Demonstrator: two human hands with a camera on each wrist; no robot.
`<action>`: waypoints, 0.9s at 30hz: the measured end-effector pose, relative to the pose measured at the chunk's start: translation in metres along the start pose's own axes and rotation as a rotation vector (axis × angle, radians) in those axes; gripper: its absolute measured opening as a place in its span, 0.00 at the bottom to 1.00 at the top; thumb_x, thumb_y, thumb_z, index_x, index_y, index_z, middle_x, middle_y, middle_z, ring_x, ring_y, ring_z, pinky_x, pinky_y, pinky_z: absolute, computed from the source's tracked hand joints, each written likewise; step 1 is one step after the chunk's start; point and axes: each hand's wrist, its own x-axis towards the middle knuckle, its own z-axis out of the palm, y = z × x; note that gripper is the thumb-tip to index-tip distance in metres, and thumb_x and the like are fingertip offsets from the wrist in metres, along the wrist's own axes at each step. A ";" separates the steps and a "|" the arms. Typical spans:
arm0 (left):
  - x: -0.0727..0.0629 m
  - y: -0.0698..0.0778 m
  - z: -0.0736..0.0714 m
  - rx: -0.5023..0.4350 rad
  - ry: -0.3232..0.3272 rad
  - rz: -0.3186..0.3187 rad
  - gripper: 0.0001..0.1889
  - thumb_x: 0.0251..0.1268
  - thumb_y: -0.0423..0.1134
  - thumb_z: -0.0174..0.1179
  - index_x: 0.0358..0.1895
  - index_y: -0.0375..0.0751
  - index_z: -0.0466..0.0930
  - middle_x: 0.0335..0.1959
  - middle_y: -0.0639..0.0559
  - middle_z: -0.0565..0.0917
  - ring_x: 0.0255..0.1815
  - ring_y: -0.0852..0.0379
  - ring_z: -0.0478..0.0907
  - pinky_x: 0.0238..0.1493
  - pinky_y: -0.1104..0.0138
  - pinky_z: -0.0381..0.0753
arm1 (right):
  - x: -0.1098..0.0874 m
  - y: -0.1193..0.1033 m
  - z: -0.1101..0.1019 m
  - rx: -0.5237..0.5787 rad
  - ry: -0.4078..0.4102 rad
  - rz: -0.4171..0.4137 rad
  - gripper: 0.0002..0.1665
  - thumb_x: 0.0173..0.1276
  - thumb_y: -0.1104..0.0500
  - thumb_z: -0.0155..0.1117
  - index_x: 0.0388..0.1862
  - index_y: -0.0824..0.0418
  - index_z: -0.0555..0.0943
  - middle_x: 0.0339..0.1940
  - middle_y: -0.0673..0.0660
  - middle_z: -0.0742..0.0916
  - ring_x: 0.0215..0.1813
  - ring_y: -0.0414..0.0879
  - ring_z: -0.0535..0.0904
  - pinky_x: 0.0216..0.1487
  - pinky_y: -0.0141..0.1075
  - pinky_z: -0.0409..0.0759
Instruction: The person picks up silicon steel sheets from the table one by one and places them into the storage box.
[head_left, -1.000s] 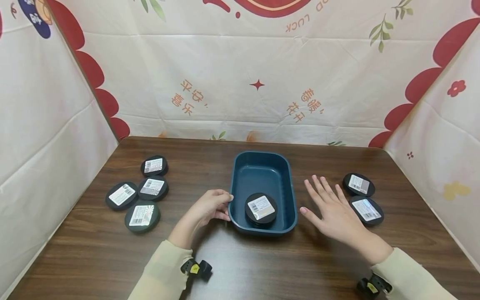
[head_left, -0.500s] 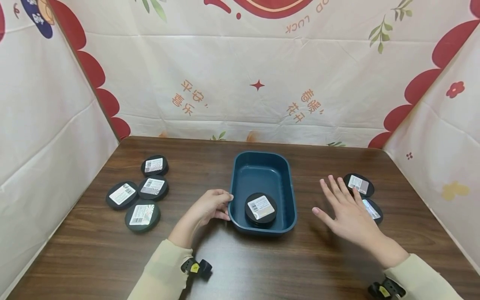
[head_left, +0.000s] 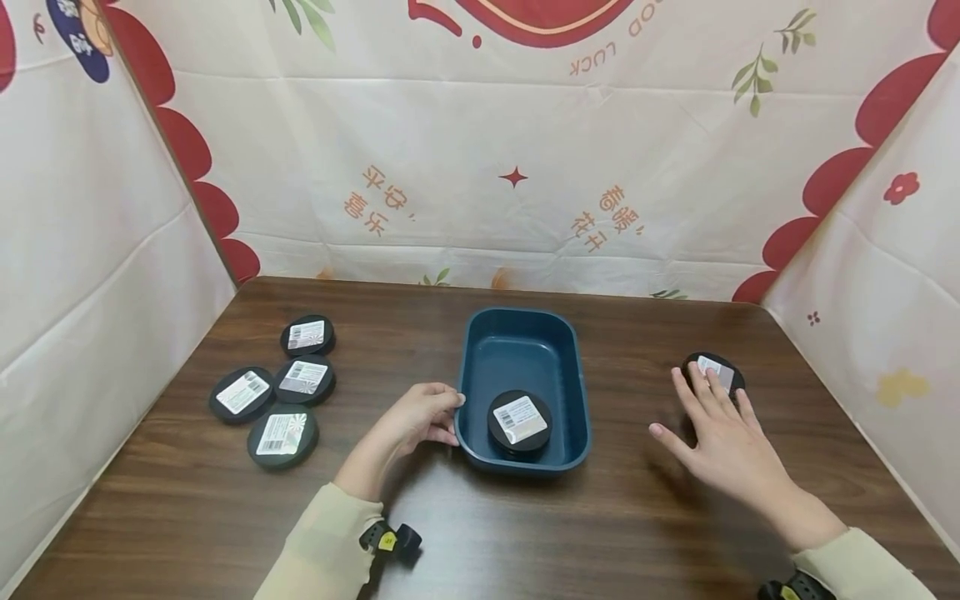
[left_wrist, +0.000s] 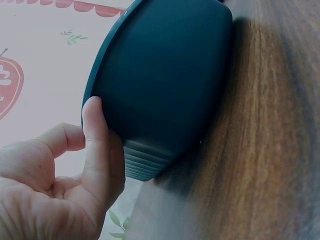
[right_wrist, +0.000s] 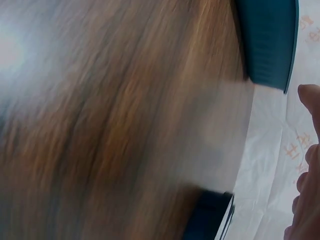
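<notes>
My left hand (head_left: 418,421) pinches the left rim of a dark blue rectangular tray (head_left: 517,354), thumb outside in the left wrist view, where the tray's wall (left_wrist: 165,75) fills the top. In the tray's near half lies a round black tub (head_left: 519,422) with a white barcode label. My right hand (head_left: 731,454) is held over the right side of the table, fingers straight and spread, nothing in its grip. Its fingertips overlap another labelled black tub (head_left: 730,373); a second one there is hidden behind the hand. The right wrist view catches a dark tub's edge (right_wrist: 207,215) below the thumb.
Several similar black tubs with white labels, among them a front one (head_left: 282,436), lie grouped at the left of the wooden table (head_left: 480,542). A printed white cloth (head_left: 450,125) hangs behind and along both sides of the table.
My right hand has moved to the right, away from the tray, and now covers the nearer right-hand tub. The left hand keeps its hold on the tray rim; the tubs stay put.
</notes>
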 end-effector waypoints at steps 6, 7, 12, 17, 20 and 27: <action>0.000 0.000 0.001 0.003 -0.009 0.001 0.14 0.62 0.32 0.51 0.44 0.22 0.67 0.20 0.48 0.73 0.17 0.60 0.72 0.21 0.70 0.80 | -0.005 0.021 0.001 0.010 0.003 0.040 0.52 0.66 0.37 0.52 0.75 0.60 0.40 0.73 0.70 0.47 0.74 0.59 0.31 0.68 0.56 0.21; 0.000 0.000 0.001 0.003 -0.011 0.001 0.13 0.62 0.32 0.51 0.44 0.23 0.67 0.20 0.49 0.73 0.17 0.60 0.72 0.20 0.70 0.80 | -0.006 0.024 0.002 0.011 0.003 0.047 0.52 0.66 0.37 0.52 0.75 0.61 0.41 0.73 0.70 0.47 0.74 0.59 0.31 0.67 0.57 0.21; -0.001 0.001 0.001 -0.001 -0.007 0.003 0.13 0.62 0.32 0.50 0.44 0.23 0.67 0.19 0.49 0.73 0.17 0.60 0.72 0.20 0.70 0.80 | -0.008 0.035 0.006 0.008 0.014 0.072 0.55 0.64 0.36 0.54 0.74 0.67 0.44 0.72 0.72 0.49 0.74 0.62 0.33 0.67 0.61 0.25; 0.000 0.001 0.001 0.006 -0.003 0.000 0.12 0.63 0.32 0.50 0.42 0.23 0.67 0.19 0.48 0.73 0.17 0.60 0.72 0.20 0.70 0.80 | -0.009 0.045 0.009 0.030 0.040 0.101 0.57 0.62 0.36 0.57 0.73 0.70 0.45 0.70 0.76 0.50 0.73 0.67 0.37 0.65 0.66 0.34; 0.000 0.001 0.001 0.007 -0.001 -0.003 0.11 0.63 0.31 0.50 0.42 0.24 0.67 0.20 0.49 0.73 0.17 0.61 0.72 0.20 0.70 0.80 | -0.011 0.052 0.013 0.065 0.056 0.130 0.59 0.59 0.36 0.60 0.72 0.73 0.46 0.69 0.80 0.50 0.71 0.71 0.38 0.64 0.67 0.40; -0.001 0.001 0.001 0.019 -0.002 -0.005 0.14 0.62 0.32 0.51 0.45 0.22 0.67 0.20 0.48 0.73 0.17 0.60 0.72 0.21 0.69 0.80 | -0.015 0.060 0.021 0.136 0.033 0.193 0.65 0.56 0.37 0.64 0.70 0.78 0.42 0.66 0.85 0.46 0.67 0.78 0.36 0.62 0.69 0.44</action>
